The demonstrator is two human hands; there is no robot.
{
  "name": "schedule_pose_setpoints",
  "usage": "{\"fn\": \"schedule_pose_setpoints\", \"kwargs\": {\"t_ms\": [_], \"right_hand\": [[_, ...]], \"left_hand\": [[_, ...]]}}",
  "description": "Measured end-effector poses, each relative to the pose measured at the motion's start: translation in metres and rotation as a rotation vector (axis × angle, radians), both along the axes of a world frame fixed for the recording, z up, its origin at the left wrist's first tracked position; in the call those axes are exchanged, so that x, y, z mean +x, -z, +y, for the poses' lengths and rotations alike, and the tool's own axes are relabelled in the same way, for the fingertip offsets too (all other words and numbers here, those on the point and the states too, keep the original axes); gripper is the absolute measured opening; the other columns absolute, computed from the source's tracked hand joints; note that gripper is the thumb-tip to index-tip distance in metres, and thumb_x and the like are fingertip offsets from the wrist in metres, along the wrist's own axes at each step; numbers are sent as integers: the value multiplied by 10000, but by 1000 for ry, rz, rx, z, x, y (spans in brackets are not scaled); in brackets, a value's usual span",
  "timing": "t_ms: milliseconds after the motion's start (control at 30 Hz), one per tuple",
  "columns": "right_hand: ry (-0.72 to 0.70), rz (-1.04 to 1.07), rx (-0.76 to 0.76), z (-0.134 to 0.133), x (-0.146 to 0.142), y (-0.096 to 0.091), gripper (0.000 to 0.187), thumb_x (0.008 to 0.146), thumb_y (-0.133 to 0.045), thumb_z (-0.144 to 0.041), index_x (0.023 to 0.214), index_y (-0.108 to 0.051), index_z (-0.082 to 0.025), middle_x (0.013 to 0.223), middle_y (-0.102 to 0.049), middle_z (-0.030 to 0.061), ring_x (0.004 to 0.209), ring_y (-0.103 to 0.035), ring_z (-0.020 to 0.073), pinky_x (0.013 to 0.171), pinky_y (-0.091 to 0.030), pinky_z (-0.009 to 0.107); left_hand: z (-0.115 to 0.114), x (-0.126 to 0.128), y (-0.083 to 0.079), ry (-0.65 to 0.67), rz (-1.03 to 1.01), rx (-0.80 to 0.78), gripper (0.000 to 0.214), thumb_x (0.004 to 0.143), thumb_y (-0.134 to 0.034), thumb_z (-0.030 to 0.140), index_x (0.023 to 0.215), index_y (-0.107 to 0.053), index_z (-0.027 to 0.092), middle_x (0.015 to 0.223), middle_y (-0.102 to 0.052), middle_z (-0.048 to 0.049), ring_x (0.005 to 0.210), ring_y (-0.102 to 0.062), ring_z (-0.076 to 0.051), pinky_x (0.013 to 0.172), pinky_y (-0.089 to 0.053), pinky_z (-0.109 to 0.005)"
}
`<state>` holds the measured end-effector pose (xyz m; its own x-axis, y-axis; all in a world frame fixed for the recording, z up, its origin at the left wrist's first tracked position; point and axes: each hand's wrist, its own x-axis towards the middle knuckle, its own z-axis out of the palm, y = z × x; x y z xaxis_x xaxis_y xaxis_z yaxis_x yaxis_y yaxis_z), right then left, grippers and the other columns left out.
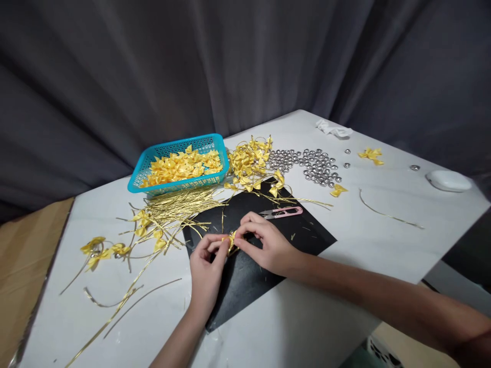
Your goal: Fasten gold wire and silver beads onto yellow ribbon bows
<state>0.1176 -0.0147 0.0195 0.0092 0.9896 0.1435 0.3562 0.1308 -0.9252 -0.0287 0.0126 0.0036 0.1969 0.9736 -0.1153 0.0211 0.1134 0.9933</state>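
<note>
Over a black mat [268,266] on the white table [345,286], my left hand [207,266] and my right hand [264,243] meet. Both pinch a small yellow ribbon bow [231,240] between their fingertips, with a thin gold wire at it. Just beyond my right hand lie pink thread snips [282,212] on the mat. A bundle of gold wire ties [180,204] is spread out to the left of the mat.
A blue basket [215,143] full of yellow bows stands at the back. Beside it lie a heap of bows [249,163] and several silver bells [314,166]. Loose bows [99,250] and wires lie left; a white dish [448,180] sits far right. A dark curtain hangs behind.
</note>
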Motion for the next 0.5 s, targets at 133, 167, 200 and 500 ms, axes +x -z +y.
{"fn": "schedule_pose_setpoints", "kwargs": {"t_ms": [133, 167, 200, 500], "right_hand": [[89, -197, 129, -2, 0, 5, 67, 792, -554, -171, 735, -588, -166, 861, -542, 50, 824, -497, 158, 755, -387, 297], [94, -207, 141, -2, 0, 6, 70, 794, -553, -164, 731, -583, -166, 864, -559, 54, 837, -499, 165, 780, -384, 312], [95, -206, 148, -2, 0, 6, 73, 796, -553, -159, 728, -579, -167, 866, -574, 57, 847, -503, 170, 800, -380, 325], [75, -103, 144, 1, -1, 9, 80, 793, -548, -144, 718, -558, -167, 869, -594, 64, 850, -540, 169, 806, -404, 330]], "left_hand": [[-1, -1, -2, 29, 9, 15, 178, 706, -669, 294, 786, -633, 139, 761, -675, -37, 704, -601, -137, 671, -454, -205], [-1, -2, -2, 39, 15, 18, 183, 709, -666, 292, 803, -641, 137, 781, -677, -43, 719, -602, -142, 684, -454, -210], [-1, -2, -2, 47, 21, 20, 187, 710, -664, 290, 814, -646, 135, 790, -677, -47, 724, -601, -145, 690, -453, -213], [-1, -3, -5, 89, 55, 71, 155, 707, -651, 278, 777, -644, 140, 724, -651, -36, 656, -567, -143, 642, -436, -218]]}}
